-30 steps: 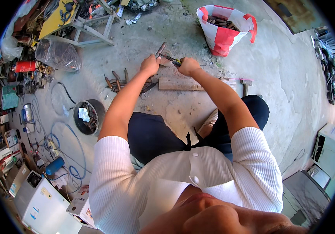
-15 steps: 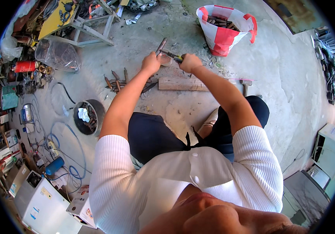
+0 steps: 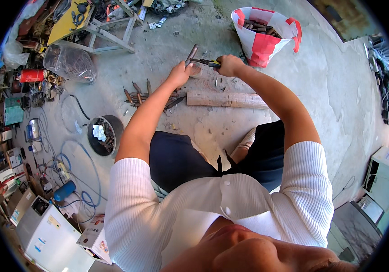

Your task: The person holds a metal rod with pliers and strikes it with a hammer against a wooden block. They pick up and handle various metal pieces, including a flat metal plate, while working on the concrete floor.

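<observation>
My left hand [image 3: 179, 75] is wrapped around the lower part of a greyish-brown metal tube [image 3: 192, 52], which slants up and away. In my right hand [image 3: 229, 65] is a pair of pliers [image 3: 212, 63] with yellow-and-black handles, its dark jaws reaching left to the tube's side. Whether the jaws grip anything is too small to tell. A small round pot [image 3: 196, 71] stands on the floor just under the tools. Nearer to me lies a worn wooden plank [image 3: 221, 99]. Left of it is a loose heap of similar brown tubes [image 3: 139, 96].
A red-and-white bag [image 3: 264, 47] at the far right holds many tubes. At my left stands a dark bucket [image 3: 118, 129] with tubes and a crumpled white piece. Hoses [image 3: 95, 170] and cables trail beyond it. A yellow-topped stand [image 3: 65, 25] is at the far left.
My right elbow has swung outward to the right, and the right hand with the pliers has turned and shifted slightly right. A hammer right of the plank is now hidden behind my arm.
</observation>
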Tool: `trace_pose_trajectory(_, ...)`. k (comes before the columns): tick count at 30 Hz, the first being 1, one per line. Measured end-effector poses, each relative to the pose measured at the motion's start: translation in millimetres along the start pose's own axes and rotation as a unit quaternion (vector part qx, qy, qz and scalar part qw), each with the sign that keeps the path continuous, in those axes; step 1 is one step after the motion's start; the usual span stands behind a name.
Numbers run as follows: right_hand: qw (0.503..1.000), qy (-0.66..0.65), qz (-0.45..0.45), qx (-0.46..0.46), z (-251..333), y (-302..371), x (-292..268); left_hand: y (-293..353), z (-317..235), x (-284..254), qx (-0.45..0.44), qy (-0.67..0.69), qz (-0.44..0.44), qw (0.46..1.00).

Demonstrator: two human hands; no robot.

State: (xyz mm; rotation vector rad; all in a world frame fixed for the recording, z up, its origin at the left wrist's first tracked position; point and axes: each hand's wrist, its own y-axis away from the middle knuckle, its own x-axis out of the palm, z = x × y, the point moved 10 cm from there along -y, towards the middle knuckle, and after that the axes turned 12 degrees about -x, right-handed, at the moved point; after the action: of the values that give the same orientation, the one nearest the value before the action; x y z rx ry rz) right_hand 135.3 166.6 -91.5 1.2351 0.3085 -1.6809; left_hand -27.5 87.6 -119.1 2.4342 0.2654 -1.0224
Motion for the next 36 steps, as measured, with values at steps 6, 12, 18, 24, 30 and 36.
trace_pose_trajectory(6,0.987,-0.108,0.106,0.044,-2,-6,24,-9,9,2,-0.022,0.009,0.030,0.999)
trace_pose_trajectory(12,0.998,-0.035,-0.010,0.049,5,-1,12,0,2,-8,-0.030,-0.065,-0.045,0.996)
trace_pose_trajectory(18,0.997,-0.026,0.057,0.048,-1,2,26,-5,12,-9,-0.076,-0.070,-0.018,0.995)
trace_pose_trajectory(24,0.979,-0.141,0.118,0.084,-10,5,44,-5,16,-7,-0.063,-0.065,0.030,0.995)
trace_pose_trajectory(30,0.957,-0.248,0.098,0.114,-21,-3,60,-2,3,-8,-0.024,-0.087,0.009,0.996)
trace_pose_trajectory(36,0.960,-0.239,0.106,0.104,-22,-5,62,0,3,-9,-0.029,-0.103,0.009,0.994)
